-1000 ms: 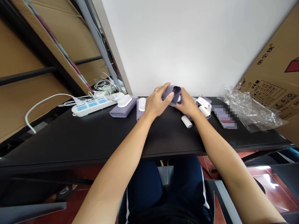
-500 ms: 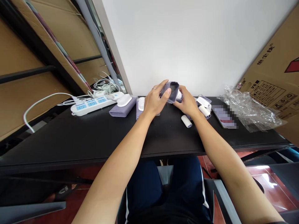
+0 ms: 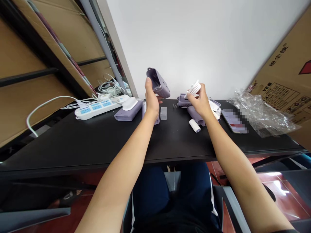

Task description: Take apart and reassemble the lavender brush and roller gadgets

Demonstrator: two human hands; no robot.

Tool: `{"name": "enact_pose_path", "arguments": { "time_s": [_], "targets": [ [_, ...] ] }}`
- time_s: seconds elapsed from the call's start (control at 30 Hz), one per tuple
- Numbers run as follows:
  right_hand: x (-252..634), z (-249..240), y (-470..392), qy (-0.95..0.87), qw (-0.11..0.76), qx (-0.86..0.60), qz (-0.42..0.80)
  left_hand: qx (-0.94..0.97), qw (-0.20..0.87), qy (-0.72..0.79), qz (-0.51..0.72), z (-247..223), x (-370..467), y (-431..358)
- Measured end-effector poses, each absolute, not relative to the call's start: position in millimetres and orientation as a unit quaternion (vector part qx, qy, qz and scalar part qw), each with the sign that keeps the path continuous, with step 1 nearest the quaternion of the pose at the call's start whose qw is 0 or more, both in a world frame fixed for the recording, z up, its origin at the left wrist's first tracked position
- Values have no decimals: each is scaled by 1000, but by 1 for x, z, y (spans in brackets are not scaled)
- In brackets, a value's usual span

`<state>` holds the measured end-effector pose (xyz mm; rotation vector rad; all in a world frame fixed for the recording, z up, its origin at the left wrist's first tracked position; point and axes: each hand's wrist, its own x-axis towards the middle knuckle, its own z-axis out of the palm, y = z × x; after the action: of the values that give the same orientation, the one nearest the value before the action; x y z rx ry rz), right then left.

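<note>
My left hand (image 3: 152, 98) is wrapped round a hollow purple case (image 3: 159, 83), tilted and raised above the black table, its dark opening toward the upper left. My right hand (image 3: 200, 100) pinches a white ribbed part (image 3: 194, 88) in the air to the right of the case. Beneath my right hand lie a purple sleeve (image 3: 195, 115) and a white cylinder (image 3: 194, 126). A purple block (image 3: 184, 99) rests near the wall, with small thin pins (image 3: 175, 105) beside it. Below the raised case is a small clear box (image 3: 163, 113).
On the left, a white power strip (image 3: 97, 108) with cables lies beside a purple case with a white top (image 3: 130, 108). A phone (image 3: 233, 121), crumpled clear plastic (image 3: 261, 113) and a large cardboard box (image 3: 286, 71) are on the right.
My hands have moved apart. The purple case has gone up and left with my left hand, while the white ribbed part is now clear of it in my right hand.
</note>
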<state>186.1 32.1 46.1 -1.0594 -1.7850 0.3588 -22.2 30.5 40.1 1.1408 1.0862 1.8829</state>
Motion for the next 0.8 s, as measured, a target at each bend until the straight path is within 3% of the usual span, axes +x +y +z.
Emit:
{"name": "enact_pose_path", "arguments": {
  "time_s": [0.23, 0.37, 0.57, 0.8],
  "targets": [
    [163, 43, 12, -835, 182, -518, -28, 409, 365, 409, 729, 39, -29, 30],
    [155, 28, 15, -839, 102, -532, -52, 412, 364, 404, 732, 36, -29, 33],
    [156, 19, 19, -820, 131, -554, -57, 411, 394, 400, 718, 41, -22, 26],
    [157, 26, 24, -804, 363, -467, 71, 496, 407, 419, 642, 42, -18, 17]
  ]
}}
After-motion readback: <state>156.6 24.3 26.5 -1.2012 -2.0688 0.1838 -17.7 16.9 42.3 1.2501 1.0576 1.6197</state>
